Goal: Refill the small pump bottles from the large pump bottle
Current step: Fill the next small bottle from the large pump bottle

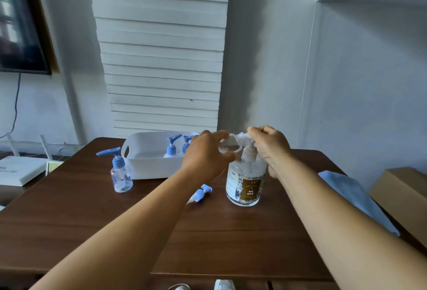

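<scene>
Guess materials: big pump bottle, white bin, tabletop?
Large pump bottle: clear, glossy plastic, probably; the table shows through its base, and it carries a printed label. White bin: matte moulded plastic, with rounded corners and a cut-out handle. Tabletop: dark brown wood grain with a soft sheen; solid wood or laminate can't be told.

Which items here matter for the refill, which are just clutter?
In play: large pump bottle; open small bottle in left hand; right hand on pump; loose pump cap; capped small bottle; two in white bin.
Clutter: blue cloth; cardboard box; router.
</scene>
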`<state>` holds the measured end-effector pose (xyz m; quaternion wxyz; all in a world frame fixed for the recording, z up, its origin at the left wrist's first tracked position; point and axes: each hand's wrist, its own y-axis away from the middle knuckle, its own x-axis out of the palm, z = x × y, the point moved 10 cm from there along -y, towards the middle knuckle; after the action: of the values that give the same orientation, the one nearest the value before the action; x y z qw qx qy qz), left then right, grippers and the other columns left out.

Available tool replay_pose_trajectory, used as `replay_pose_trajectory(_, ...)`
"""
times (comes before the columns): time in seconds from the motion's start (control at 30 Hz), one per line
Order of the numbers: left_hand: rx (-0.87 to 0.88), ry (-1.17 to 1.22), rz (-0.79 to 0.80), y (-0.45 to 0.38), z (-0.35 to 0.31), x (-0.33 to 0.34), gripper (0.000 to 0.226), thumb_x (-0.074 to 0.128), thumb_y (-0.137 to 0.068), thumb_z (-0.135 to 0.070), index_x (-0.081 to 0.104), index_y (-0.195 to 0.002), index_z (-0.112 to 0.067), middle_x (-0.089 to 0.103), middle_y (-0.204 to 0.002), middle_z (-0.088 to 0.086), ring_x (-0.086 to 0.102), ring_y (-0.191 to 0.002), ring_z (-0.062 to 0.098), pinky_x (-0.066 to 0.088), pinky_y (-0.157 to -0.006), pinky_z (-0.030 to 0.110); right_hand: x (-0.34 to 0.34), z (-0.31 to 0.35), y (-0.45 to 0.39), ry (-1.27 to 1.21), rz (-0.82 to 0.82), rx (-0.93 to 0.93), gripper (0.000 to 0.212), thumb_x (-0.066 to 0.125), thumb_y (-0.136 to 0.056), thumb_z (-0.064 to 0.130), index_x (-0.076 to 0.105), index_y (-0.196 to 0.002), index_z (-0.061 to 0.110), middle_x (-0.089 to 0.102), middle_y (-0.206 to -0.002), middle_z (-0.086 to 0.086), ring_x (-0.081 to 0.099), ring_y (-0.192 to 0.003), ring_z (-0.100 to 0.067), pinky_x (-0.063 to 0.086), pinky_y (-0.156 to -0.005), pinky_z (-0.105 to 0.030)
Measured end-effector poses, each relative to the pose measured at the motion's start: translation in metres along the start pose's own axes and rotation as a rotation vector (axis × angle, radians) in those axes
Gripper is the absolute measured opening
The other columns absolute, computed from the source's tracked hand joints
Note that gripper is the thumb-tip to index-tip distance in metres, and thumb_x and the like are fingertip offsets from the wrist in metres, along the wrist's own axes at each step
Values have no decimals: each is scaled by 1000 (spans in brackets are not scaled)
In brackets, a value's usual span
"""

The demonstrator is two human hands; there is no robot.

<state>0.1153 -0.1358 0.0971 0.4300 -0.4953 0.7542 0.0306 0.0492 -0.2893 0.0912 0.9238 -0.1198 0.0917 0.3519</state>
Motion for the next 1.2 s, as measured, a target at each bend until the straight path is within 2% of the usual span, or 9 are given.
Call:
replay_pose_trajectory(0.17, 1, 15, 10, 2, 2, 8, 49, 70, -77, -41, 56, -123, -30, 58, -113, 0, 54, -107, 19, 42, -80, 26, 0, -20, 6, -121, -75, 24, 17, 58, -87, 35, 54, -81, 19, 59, -78, 5, 53, -72, -11, 39, -56, -24)
replay_pose_trajectory(0.23, -18, 32, 17, 3, 8, 9, 50, 70, -76, -41, 56, -123, -30, 59, -116, 1, 54, -109, 19, 42, -81, 26, 3, -19, 7, -65, -66, 26, 18, 57, -87, 34, 55, -86, 17, 57, -77, 5, 51, -69, -9, 36, -54, -23)
replay_pose_trajectory(0.4, 11, 17, -13, 0, -3, -1, 51, 70, -77, -40, 55, -125, -30, 58, -113, 1, 54, -107, 21, 44, -83, 29, -5, 1, 0, 10, -10, 18, 19, 58, -86, 28, 51, -73, 17, 53, -71, 3, 48, -67, -11, 35, -52, -24)
replay_pose_trajectory(0.63, -12, 54, 8, 6, 5, 6, 47, 70, -78, -39, 57, -121, -26, 58, -118, 3, 54, -111, 20, 43, -84, 27, 0, -9, 5, 31, -47, 3, 23, 57, -86, 32, 46, -70, 20, 54, -73, 2, 49, -71, -14, 34, -52, -25)
replay_pose_trajectory(0.73, 4, 35, -3, 2, -2, -1, 50, 70, -76, -41, 56, -124, -29, 57, -114, 2, 54, -109, 21, 46, -88, 32, -5, 8, 2, 66, -25, -23, 26, 57, -87, 27, 42, -68, 18, 47, -66, 3, 44, -62, -11, 33, -51, -25)
replay_pose_trajectory(0.83, 10, 18, -11, 0, -4, -2, 51, 71, -75, -41, 56, -123, -30, 58, -114, 2, 53, -110, 21, 47, -90, 36, -7, 4, 3, 51, -30, -22, 23, 56, -88, 29, 45, -72, 17, 49, -69, 3, 44, -64, -10, 33, -52, -25)
replay_pose_trajectory(1.03, -26, 57, 10, 3, 6, 6, 52, 71, -76, -40, 55, -125, -29, 57, -118, 2, 53, -113, 19, 44, -88, 29, -2, -1, 3, 84, -18, -20, 27, 56, -88, 31, 43, -69, 18, 49, -68, 3, 44, -63, -9, 33, -52, -25)
replay_pose_trajectory(1.2, -8, 37, -12, -1, 0, 2, 54, 71, -75, -41, 55, -125, -32, 57, -115, 0, 53, -111, 20, 44, -86, 30, -5, 2, 0, 55, -4, -22, 23, 57, -88, 31, 46, -72, 17, 49, -70, 2, 45, -65, -10, 36, -54, -25)
